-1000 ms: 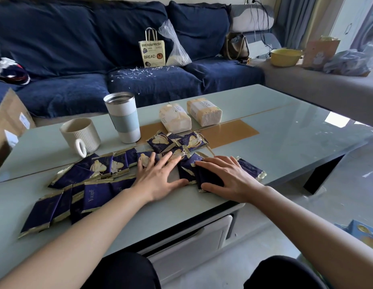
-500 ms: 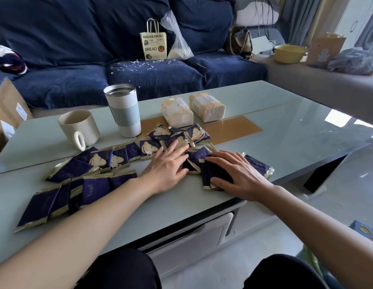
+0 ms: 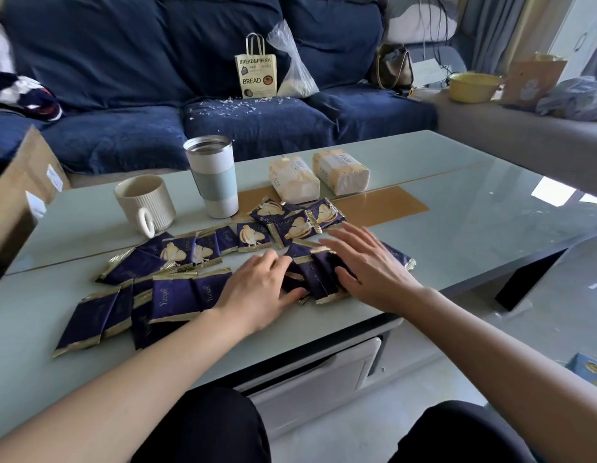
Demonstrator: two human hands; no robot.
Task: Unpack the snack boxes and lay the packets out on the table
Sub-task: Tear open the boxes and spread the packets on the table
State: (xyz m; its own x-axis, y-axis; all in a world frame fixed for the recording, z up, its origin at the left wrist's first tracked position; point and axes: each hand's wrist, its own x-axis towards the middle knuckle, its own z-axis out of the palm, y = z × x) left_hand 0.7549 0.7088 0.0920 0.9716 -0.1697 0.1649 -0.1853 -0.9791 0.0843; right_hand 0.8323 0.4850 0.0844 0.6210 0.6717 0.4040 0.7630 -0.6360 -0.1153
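A small overlapped bunch of purple snack packets (image 3: 319, 275) is bracketed between both hands near the front edge of the glass coffee table (image 3: 490, 235), apparently so it can be fanned out or straightened. The left hand (image 3: 257, 292) is laid against the bunch's left side, fingers bent onto the packets, thumb at the near edge; whether anything is actually pinched cannot be told. The right hand (image 3: 367, 265) is spread flat, fingers straight, over the bunch's right side, nothing gripped. More packets are already laid out: an overlapping row to the left (image 3: 137, 295), backs up, "Yuogee" readable in gold, and a further group (image 3: 290, 218) face up showing a sandwich-biscuit picture. Judged mostly done, with spreading left. Beyond: ribbed cream mug (image 3: 145, 202), white tumbler (image 3: 213, 177), two tissue packs marked "Face" (image 3: 319, 177). On the sofa a paper bag (image 3: 256, 73) reads "BREAD&FRESH" and "BREAD".
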